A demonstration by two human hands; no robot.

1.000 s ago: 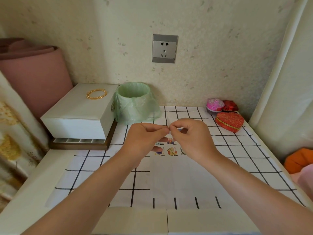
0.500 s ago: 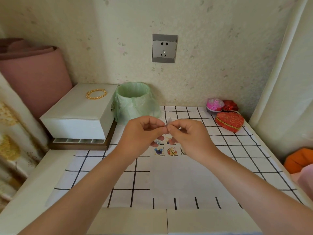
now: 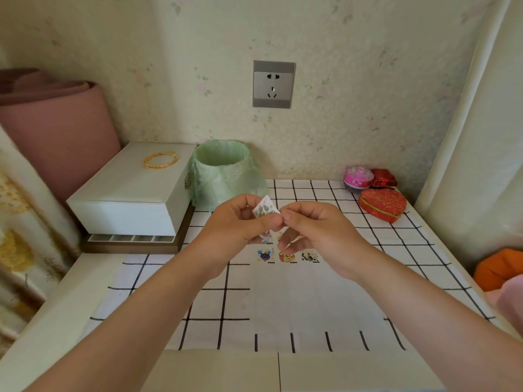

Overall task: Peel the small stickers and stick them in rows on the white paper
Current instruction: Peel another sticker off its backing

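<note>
1. Pink rolled mat (image 3: 56, 131) leans against the wall at the far left.
2. Beside it sits a white box (image 3: 127, 193) with gold bangles (image 3: 160, 160) lying on its lid, and just right of the box stands a small bin (image 3: 223, 168) lined with a green bag.
3. The left hand (image 3: 240, 224) is raised above the checked cloth (image 3: 396, 250), fingers curled, pinching a small sticker slip (image 3: 265, 209) between thumb and forefinger – the slip stands tilted, printed side toward the camera.
4. The right hand (image 3: 314, 230) meets it, thumb and forefinger tips nipping the slip's lower right corner, the other fingers curled loosely beneath.
5. Below both hands the white paper (image 3: 297, 301) lies flat on the cloth. A row of three stuck stickers (image 3: 285, 255) shows near its far edge – more above them are partly hidden by the fingers.
6. At the far right corner rest a pink round box (image 3: 358, 176) and a red heart-shaped box (image 3: 382, 205).
</note>
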